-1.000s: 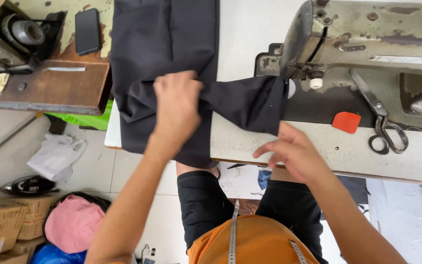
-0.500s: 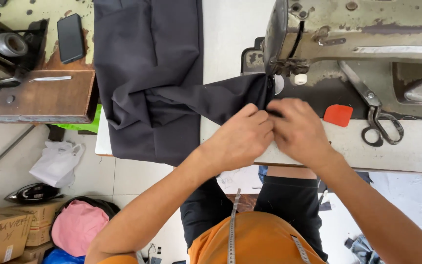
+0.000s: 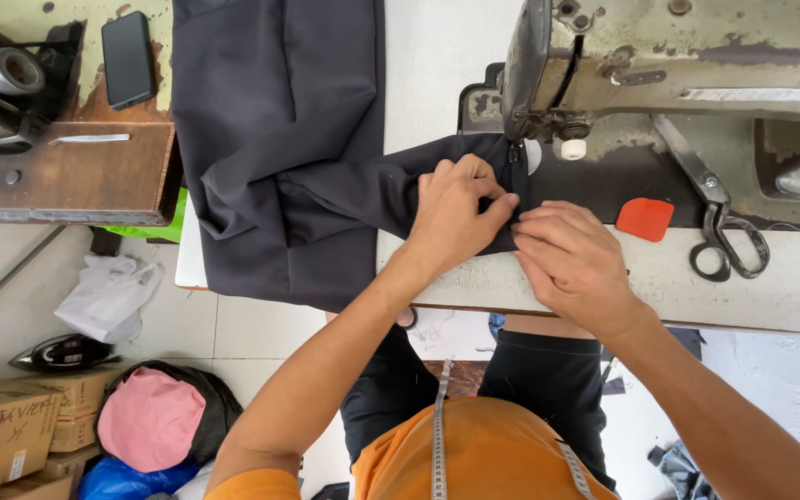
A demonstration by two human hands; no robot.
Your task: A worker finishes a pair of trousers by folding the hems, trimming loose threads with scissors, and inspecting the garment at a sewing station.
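Both hands had slid nearer the needle: left hand point(image 3: 456, 218) and right hand point(image 3: 571, 264) pinched the dark fabric point(image 3: 280, 148) flat beneath the sewing machine point(image 3: 678, 56), aligning; stitching needed steady feed.

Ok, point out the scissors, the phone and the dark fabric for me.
scissors point(image 3: 731, 248), head view, on the handle loops.
phone point(image 3: 129, 58), head view, middle of its dark screen.
dark fabric point(image 3: 280, 148), head view, on the broad flat part left of the hands.
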